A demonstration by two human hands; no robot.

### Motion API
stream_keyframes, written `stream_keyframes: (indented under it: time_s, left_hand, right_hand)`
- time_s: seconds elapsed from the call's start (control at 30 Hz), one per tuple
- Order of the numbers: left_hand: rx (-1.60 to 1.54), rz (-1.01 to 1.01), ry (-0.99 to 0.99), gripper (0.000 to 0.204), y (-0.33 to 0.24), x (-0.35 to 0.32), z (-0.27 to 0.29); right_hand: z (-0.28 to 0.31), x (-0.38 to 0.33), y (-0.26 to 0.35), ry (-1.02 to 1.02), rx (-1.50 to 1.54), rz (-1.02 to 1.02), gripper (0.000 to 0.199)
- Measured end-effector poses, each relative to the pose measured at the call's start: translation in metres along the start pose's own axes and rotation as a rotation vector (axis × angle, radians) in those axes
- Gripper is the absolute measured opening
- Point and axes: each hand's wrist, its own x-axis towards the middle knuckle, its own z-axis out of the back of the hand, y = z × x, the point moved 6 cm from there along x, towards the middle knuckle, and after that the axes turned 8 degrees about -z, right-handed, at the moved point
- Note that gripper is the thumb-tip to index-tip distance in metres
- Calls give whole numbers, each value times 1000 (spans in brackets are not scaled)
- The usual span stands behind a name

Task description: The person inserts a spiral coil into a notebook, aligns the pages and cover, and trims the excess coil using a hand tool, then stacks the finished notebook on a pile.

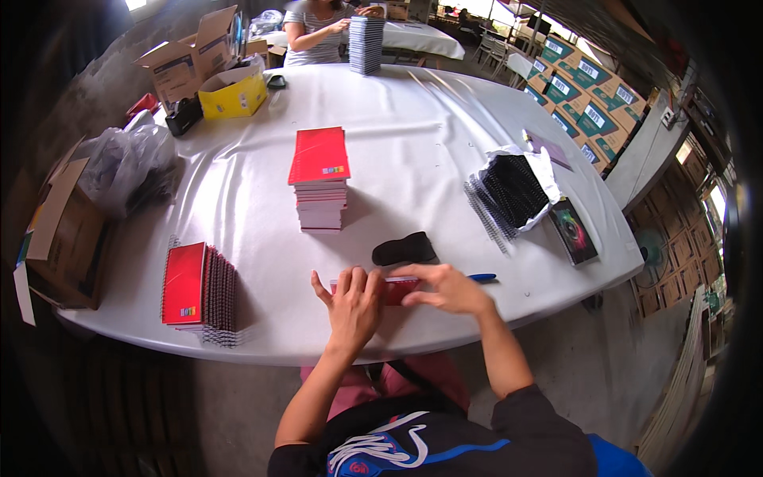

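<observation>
A red notebook (395, 292) lies at the table's near edge, mostly hidden under my hands. My left hand (356, 308) is bent over its left part, fingers curled down on it and thumb off to the side. My right hand (449, 288) grips its right end between thumb and forefinger. Just beyond sits a dark black object (404, 249), its kind unclear. A blue pen (482, 277) pokes out beside my right hand. Farther off stands a tall pile of red notebooks (319, 156). Near the left edge is another stack of red notebooks (184, 285) with dark spiral coils.
Black binding coils (517, 191) in white plastic and a dark box (574, 232) are at right. Cartons (71, 230), a plastic bag (127, 163) and a yellow box (233, 94) line the left. Across the table, a person (314, 36) touches a notebook stack (366, 46).
</observation>
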Motion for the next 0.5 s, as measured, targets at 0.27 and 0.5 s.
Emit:
stream_keyframes:
  time_s: [0.27, 0.5]
  left_hand:
    - [-51, 36, -232, 63, -14, 6, 2]
    - [-72, 148, -288, 54, -21, 2, 4]
  right_hand:
    - [119, 4, -169, -725, -726, -760, 31]
    - [137, 32, -183, -603, -909, -578, 16]
